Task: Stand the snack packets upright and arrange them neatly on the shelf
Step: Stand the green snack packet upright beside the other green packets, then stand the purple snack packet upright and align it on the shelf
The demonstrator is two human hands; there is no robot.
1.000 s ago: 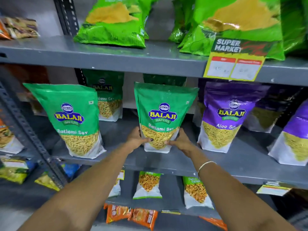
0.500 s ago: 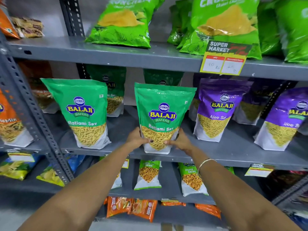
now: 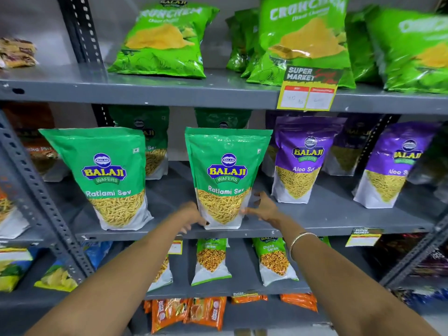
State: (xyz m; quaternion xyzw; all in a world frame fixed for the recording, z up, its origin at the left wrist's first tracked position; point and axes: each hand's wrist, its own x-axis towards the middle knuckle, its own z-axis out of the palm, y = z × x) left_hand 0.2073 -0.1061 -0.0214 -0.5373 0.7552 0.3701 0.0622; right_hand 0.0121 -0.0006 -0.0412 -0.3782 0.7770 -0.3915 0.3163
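A grey metal shelf (image 3: 315, 221) in a shop aisle is carrying rows of snack pouches. At its front edge the middle green packet (image 3: 226, 178) is standing upright, printed face forward, between a matching green packet (image 3: 109, 178) to the left and a purple packet (image 3: 303, 163) to the right. The left hand (image 3: 191, 214) is touching the lower left corner of the middle packet; its fingers are blurred, so their pose cannot be told. The right hand (image 3: 263, 208) is hovering at the lower right corner with fingers spread, apparently loosening its hold. To finish the step well, the base should probably be pressed flat and squared to the shelf lip before both hands let go, since a soft pouch may lean. More green and purple packets are standing behind. Above, bright green crisp bags (image 3: 162, 42) are leaning beside a price tag (image 3: 309, 90); below, smaller packets (image 3: 211, 260) are lining a lower shelf (image 3: 244, 270).
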